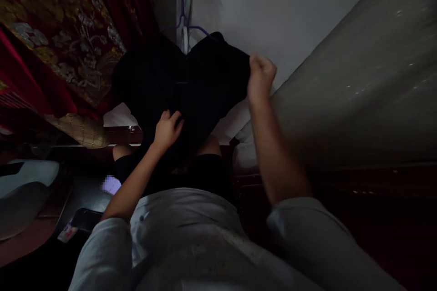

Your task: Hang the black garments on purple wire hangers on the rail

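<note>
A black garment [191, 86] hangs on a purple hanger [186, 25] in front of a pale wall. My right hand [260, 75] is closed in a fist on the garment's right shoulder edge. My left hand [167, 128] presses against the lower front of the garment, fingers curled into the cloth. Both forearms reach up from my white-sleeved shirt.
A red and gold patterned curtain [58, 32] hangs at the left. A large pale slanted surface [358, 82] fills the right side. Dark wooden furniture [341, 182] runs below it. A dark phone [85, 220] lies at lower left, beside a white object [23, 186].
</note>
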A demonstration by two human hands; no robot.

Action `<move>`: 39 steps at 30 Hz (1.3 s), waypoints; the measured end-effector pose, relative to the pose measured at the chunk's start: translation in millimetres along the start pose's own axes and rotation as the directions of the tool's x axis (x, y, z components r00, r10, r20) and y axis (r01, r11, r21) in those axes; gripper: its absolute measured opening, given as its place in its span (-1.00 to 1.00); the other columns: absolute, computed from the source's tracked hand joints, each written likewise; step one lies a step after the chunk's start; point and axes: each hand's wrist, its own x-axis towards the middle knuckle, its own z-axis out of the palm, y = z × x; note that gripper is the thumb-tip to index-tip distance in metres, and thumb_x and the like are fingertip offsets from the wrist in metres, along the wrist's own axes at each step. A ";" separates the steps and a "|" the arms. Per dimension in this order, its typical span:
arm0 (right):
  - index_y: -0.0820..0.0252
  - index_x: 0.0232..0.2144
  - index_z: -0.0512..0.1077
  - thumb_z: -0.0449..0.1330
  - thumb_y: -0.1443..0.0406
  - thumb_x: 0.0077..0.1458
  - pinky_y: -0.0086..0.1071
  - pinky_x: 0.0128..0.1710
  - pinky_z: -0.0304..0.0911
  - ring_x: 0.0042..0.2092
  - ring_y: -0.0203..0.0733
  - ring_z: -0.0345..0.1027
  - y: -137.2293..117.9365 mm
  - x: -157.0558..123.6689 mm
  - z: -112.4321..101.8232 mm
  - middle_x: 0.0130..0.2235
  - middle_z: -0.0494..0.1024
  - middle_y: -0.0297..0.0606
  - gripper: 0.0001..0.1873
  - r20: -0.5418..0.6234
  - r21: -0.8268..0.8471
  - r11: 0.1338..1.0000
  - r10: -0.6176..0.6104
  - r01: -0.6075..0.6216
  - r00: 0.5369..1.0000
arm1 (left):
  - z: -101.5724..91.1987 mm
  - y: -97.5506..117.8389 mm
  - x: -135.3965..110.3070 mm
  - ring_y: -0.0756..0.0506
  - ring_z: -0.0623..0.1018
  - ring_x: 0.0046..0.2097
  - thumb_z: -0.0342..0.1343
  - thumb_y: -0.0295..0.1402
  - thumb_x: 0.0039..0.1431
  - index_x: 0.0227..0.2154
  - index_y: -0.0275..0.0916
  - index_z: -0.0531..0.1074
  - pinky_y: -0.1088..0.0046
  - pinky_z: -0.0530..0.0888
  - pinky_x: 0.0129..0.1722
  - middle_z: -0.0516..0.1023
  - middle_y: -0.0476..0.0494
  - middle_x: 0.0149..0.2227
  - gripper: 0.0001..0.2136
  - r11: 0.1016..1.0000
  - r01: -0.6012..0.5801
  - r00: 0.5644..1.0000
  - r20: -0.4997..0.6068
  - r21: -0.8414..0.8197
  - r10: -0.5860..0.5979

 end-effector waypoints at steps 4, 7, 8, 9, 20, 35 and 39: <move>0.11 0.04 0.26 0.16 0.15 0.27 -0.03 0.15 0.29 0.17 -0.06 0.33 -37.6 -93.8 16.4 0.14 0.37 -0.08 -0.65 -0.290 -0.057 0.998 0.009 -0.027 0.957 | 22.3 5.4 -28.4 -0.15 0.53 -0.21 0.17 -0.41 0.30 -0.27 -0.24 0.40 0.36 0.52 -0.18 0.48 -0.16 -0.28 -0.95 0.966 -0.010 0.978 -0.203 -0.259 -0.044; 0.10 -0.07 0.35 0.18 0.08 0.22 -0.20 -0.06 0.38 -0.07 -0.13 0.43 -72.1 -179.9 25.9 -0.06 0.48 -0.15 -0.69 0.073 0.159 0.966 0.193 -0.203 0.978 | 40.2 18.6 -46.0 -0.10 0.55 -0.21 0.13 -0.40 0.30 -0.15 -0.24 0.41 0.40 0.54 -0.18 0.50 -0.15 -0.24 -0.90 0.909 -0.008 0.934 -0.327 -0.416 -0.142; 0.11 -0.11 0.37 0.24 0.05 0.16 -0.25 -0.15 0.38 -0.15 -0.15 0.43 -79.0 -200.5 28.6 -0.10 0.50 -0.15 -0.65 0.226 0.199 0.930 0.264 -0.309 0.938 | 45.3 24.2 -51.0 -0.10 0.58 -0.18 0.13 -0.37 0.32 0.00 -0.23 0.39 0.40 0.55 -0.16 0.51 -0.17 -0.18 -0.78 0.879 0.007 0.915 -0.352 -0.476 -0.197; 0.12 -0.17 0.39 0.29 0.04 0.08 -0.28 -0.22 0.36 -0.23 -0.18 0.42 -83.0 -214.9 31.0 -0.17 0.51 -0.18 -0.63 0.344 0.206 0.895 0.312 -0.396 0.885 | 49.6 29.9 -55.4 -0.09 0.60 -0.15 0.13 -0.34 0.34 0.16 -0.22 0.30 0.40 0.57 -0.13 0.53 -0.19 -0.13 -0.63 0.843 0.030 0.895 -0.361 -0.538 -0.262; 0.13 -0.47 0.35 0.27 -0.03 0.16 -0.39 -0.36 0.21 -0.38 -0.26 0.28 -88.7 -200.6 15.4 -0.45 0.39 -0.33 -0.60 0.558 0.222 0.838 0.311 -0.499 0.769 | 37.2 64.0 -62.5 -0.13 0.62 -0.13 0.09 -0.29 0.41 -0.11 -0.25 0.55 0.34 0.56 -0.08 0.60 -0.21 -0.18 -0.81 0.757 0.077 0.898 -0.285 -0.649 -0.336; 0.18 -0.52 0.50 0.37 0.11 -0.01 -0.44 -0.54 -0.02 -0.55 -0.38 0.12 -114.7 -194.1 10.7 -0.62 0.33 -0.40 -0.73 0.638 0.311 0.624 0.422 -0.717 0.644 | 0.6 58.3 -50.6 -0.17 0.58 0.01 0.05 -0.33 0.44 -0.04 -0.24 0.52 0.24 0.52 0.03 0.59 -0.24 -0.06 -0.81 0.799 -0.045 0.936 -0.305 -0.600 -0.176; 0.18 -0.52 0.50 0.36 0.09 -0.01 -0.44 -0.55 -0.05 -0.56 -0.39 0.10 -119.9 -194.6 9.5 -0.62 0.33 -0.39 -0.72 0.662 0.314 0.597 0.420 -0.738 0.621 | 2.3 61.1 -52.7 -0.14 0.59 -0.05 0.10 -0.35 0.40 -0.09 -0.24 0.51 0.30 0.53 -0.02 0.60 -0.21 -0.12 -0.85 0.795 -0.059 0.935 -0.314 -0.603 -0.168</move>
